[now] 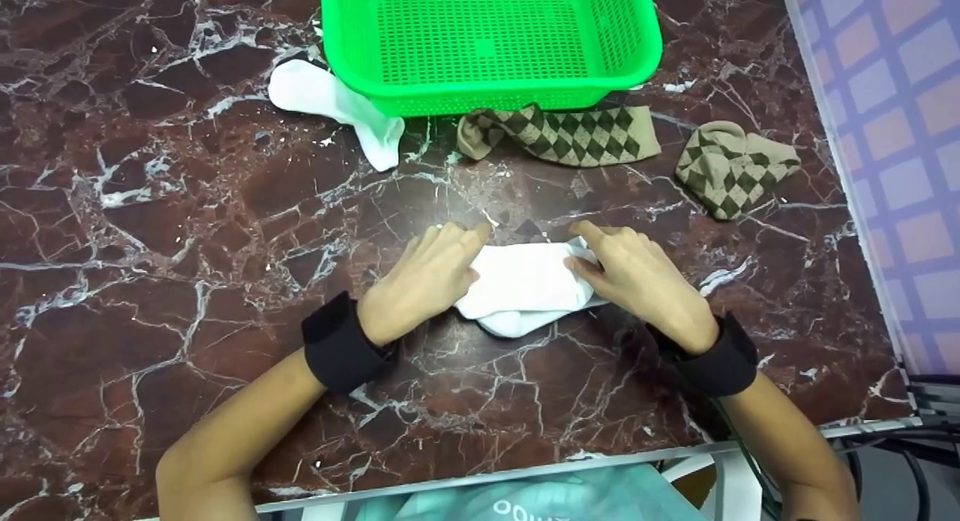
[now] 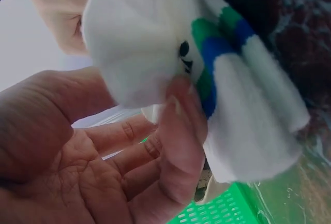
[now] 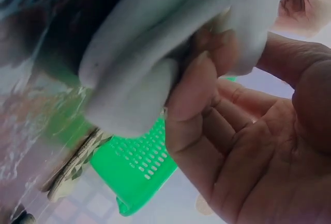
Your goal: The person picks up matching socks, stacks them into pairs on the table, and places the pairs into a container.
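Observation:
A folded white sock (image 1: 525, 285) lies on the dark red marble table (image 1: 187, 206), near its front edge. My left hand (image 1: 466, 260) grips the sock's left end, fingers curled over it. My right hand (image 1: 586, 255) holds the right end, thumb on top. In the left wrist view the white sock (image 2: 155, 32) shows green and blue stripes, and my left hand's fingers (image 2: 178, 115) press its edge. The right wrist view has my right hand's fingers (image 3: 199, 79) tucked into a fold of the white sock (image 3: 155, 43).
An empty green plastic basket (image 1: 487, 94) stands at the table's far edge. Another white sock (image 1: 337, 105) lies at its left corner. Two brown argyle socks lie in front of and right of it, one flat (image 1: 570, 135), one bunched (image 1: 731, 169). A checked wall (image 1: 900, 131) borders the right.

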Motion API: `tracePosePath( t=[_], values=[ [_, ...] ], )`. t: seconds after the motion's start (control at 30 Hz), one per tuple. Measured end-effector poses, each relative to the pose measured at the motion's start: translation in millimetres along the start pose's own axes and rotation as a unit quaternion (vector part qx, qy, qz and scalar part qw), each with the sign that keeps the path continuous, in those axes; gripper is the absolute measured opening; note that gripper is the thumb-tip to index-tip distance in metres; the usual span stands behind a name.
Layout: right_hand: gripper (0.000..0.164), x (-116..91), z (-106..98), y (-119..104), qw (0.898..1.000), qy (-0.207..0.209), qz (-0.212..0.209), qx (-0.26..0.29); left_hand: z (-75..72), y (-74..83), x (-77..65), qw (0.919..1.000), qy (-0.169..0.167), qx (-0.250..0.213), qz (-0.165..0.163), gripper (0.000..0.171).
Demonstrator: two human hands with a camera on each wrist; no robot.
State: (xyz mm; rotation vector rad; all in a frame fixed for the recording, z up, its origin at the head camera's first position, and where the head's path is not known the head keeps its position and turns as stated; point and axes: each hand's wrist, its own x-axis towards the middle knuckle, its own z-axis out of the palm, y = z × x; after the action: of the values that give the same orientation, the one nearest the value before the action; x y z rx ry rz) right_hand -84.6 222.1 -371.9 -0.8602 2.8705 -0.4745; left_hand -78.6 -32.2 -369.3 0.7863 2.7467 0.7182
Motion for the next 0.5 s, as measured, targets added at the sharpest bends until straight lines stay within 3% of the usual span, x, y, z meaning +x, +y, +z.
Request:
tracePosePath(
  t=[0.17, 0.23, 0.37, 0.5],
  values=[
    [0.035, -2.5, -1.7, 1.8, 0.999, 0.021, 0.001, 0.034, -7.9, -2.3, 4.2, 0.9994, -0.011, -0.029, -0.018, 0.015],
    [0.037, -3.0, -3.7, 2.7, 0.998, 0.040, 0.002, 0.043, -14.3, -5.2, 7.3, 0.9989, -0.008, -0.033, -0.031, 0.019],
    [0.039, -4.0, -7.2, 3.6, 0.996, 0.077, 0.001, 0.043, -27.5, -18.5, 19.1, 0.9978, 0.019, -0.017, -0.061, 0.033],
    [0.038, -5.8, -9.5, 2.8, 0.995, 0.088, -0.004, 0.043, -35.5, -43.4, 34.1, 0.9924, 0.063, 0.008, -0.106, 0.028]
  ],
)
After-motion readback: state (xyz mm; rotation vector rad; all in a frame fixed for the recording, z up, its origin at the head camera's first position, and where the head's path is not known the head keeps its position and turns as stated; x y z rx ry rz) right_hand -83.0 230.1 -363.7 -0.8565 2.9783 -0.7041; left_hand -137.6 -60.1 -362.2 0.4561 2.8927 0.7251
